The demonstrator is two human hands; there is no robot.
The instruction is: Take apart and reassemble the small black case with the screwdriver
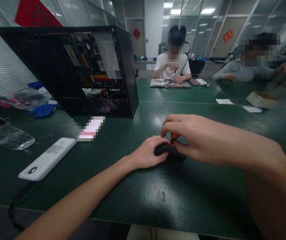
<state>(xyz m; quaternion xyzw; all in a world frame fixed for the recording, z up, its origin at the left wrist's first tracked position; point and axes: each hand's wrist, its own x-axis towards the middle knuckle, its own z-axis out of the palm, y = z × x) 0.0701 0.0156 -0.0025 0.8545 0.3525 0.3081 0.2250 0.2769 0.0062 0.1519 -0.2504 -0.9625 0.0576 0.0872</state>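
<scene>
A dark, elongated object [171, 150] lies low over the green table in front of me, its exact kind hidden by my fingers. Around its left end, my left hand [151, 151] is closed with thumb and fingers. My right hand [191, 135] pinches a red and black screwdriver [175, 136] from above. The tool stands nearly upright, its lower end at the dark object's top; the tip cannot be made out.
An open black computer case [130, 76] stands at the back left. A white elongated device [50, 158], a plastic bottle [10, 135] and blue gloves [43, 111] lie left. Across the table [143, 196] a person [185, 63] works on a flat panel; a cardboard box [263, 100] sits right.
</scene>
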